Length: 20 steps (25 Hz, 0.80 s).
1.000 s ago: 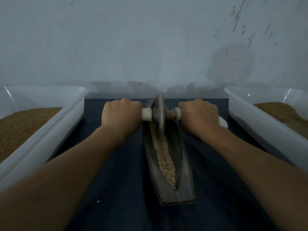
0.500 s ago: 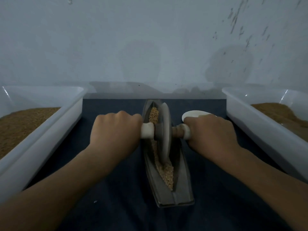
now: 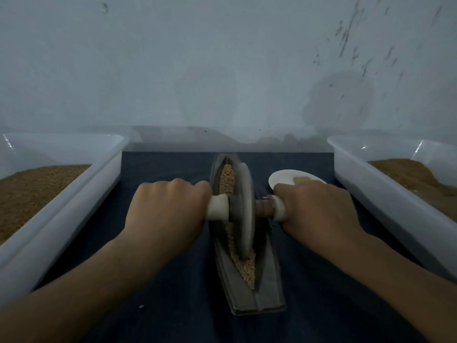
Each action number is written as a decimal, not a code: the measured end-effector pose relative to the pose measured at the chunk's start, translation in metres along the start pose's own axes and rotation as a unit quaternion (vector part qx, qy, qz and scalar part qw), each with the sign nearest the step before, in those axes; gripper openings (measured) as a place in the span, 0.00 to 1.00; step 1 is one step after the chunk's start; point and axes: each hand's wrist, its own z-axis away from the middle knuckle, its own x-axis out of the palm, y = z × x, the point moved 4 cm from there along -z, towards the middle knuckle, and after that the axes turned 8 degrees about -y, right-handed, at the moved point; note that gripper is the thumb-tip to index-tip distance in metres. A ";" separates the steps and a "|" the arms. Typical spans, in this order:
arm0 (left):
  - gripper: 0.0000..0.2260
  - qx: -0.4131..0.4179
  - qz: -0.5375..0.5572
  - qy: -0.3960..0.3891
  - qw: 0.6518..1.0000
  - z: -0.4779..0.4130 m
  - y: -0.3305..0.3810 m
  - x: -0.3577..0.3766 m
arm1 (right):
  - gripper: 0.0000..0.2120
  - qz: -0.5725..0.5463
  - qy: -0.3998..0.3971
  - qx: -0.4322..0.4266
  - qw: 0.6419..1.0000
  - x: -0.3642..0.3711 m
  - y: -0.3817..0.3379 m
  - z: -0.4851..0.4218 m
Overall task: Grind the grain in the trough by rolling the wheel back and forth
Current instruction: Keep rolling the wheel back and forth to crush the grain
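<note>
Left grip [image 3: 168, 211], right grip [image 3: 319, 214] hold wheel [image 3: 243, 214] — in trough [image 3: 270, 280].

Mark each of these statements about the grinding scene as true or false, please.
1. The left hand and the right hand each grip a handle of the wheel. True.
2. The wheel stands at the far end of the trough. False: it stands near the middle, with grain beyond and before it.
3. The left bin is empty. False: it holds brown material.
4. A white dish lies right of the trough. True.
</note>
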 end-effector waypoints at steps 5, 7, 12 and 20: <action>0.08 -0.055 -0.046 -0.074 0.995 -0.054 -0.008 0.032 | 0.13 -0.078 -0.064 0.037 0.994 0.031 0.001 -0.049; 0.04 -0.061 -0.034 -0.115 0.991 -0.077 -0.014 0.034 | 0.11 -0.095 -0.078 0.054 0.991 0.035 0.001 -0.072; 0.11 -0.037 -0.033 -0.061 0.997 -0.044 -0.005 0.018 | 0.18 -0.069 -0.066 0.040 0.995 0.023 0.002 -0.037; 0.16 -0.058 -0.004 -0.056 0.997 -0.038 -0.011 0.037 | 0.17 -0.036 -0.027 0.001 0.999 0.013 -0.003 -0.054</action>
